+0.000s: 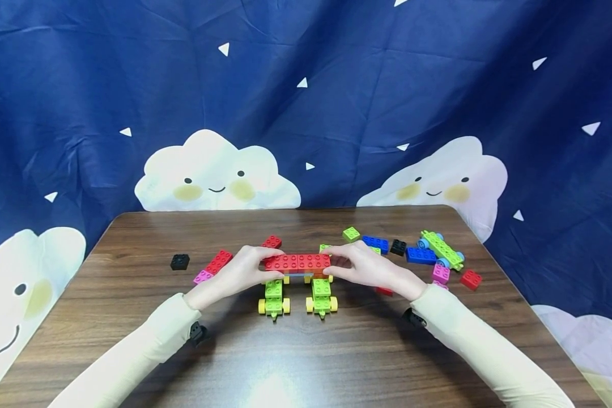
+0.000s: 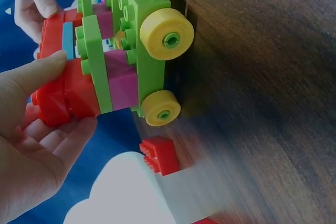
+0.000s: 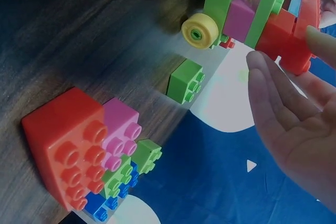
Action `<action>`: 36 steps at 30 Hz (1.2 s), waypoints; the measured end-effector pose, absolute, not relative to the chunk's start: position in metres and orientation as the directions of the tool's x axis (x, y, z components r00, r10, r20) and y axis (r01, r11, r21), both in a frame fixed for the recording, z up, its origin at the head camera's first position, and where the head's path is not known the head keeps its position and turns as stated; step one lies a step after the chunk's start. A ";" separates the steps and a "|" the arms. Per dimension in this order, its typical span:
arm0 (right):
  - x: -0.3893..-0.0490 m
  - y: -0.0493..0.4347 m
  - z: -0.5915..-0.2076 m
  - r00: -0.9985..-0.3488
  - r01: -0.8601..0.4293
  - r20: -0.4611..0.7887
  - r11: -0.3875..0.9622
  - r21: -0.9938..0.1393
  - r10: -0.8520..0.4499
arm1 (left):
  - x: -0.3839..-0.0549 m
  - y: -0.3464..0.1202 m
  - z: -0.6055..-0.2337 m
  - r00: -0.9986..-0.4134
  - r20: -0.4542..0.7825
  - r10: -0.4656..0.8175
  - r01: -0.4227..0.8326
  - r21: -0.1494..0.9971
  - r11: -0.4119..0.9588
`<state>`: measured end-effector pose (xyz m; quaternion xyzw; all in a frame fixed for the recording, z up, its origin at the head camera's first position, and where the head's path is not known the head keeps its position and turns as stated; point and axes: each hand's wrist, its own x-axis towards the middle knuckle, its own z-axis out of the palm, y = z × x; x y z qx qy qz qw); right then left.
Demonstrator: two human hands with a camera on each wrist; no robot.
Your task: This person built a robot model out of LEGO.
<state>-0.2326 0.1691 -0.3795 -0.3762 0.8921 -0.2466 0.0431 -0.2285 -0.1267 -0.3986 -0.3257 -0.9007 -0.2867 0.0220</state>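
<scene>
Gripping two end-to-end red bricks (image 1: 285, 264) by their outer ends with left hand (image 1: 241, 272) and right hand (image 1: 364, 266), above two yellow-wheeled green bases (image 1: 273, 290) on a wooden surface (image 1: 306, 351); backed by blue cloud-printed cloth (image 1: 336, 45).

Three green wheeled bases (image 1: 322, 306), two black bricks (image 1: 180, 262), four clouds (image 1: 216, 173), one table (image 1: 137, 243)

1 blue backdrop (image 1: 331, 113) behind table (image 1: 357, 345).
</scene>
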 end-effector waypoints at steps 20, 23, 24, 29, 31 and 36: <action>-0.233 0.166 -0.367 -0.679 -0.710 0.137 0.597 -0.374 -0.721 | -0.229 -0.146 -0.384 -0.801 0.137 0.583 0.535 0.601 0.593; -0.232 0.167 -0.364 -0.663 -0.727 0.168 0.573 -0.380 -0.730 | -0.229 -0.145 -0.382 -0.810 0.113 0.576 0.513 0.613 0.601; -0.233 0.167 -0.363 -0.662 -0.727 0.172 0.569 -0.383 -0.730 | -0.229 -0.145 -0.381 -0.813 0.106 0.573 0.507 0.614 0.605; -0.234 0.166 -0.365 -0.662 -0.726 0.180 0.563 -0.395 -0.727 | -0.230 -0.145 -0.382 -0.823 0.087 0.562 0.486 0.620 0.616; -0.234 0.165 -0.365 -0.664 -0.723 0.181 0.562 -0.402 -0.725 | -0.230 -0.145 -0.383 -0.826 0.083 0.557 0.480 0.621 0.620; -0.234 0.165 -0.367 -0.678 -0.711 0.190 0.569 -0.413 -0.710 | -0.231 -0.145 -0.384 -0.829 0.082 0.554 0.477 0.620 0.623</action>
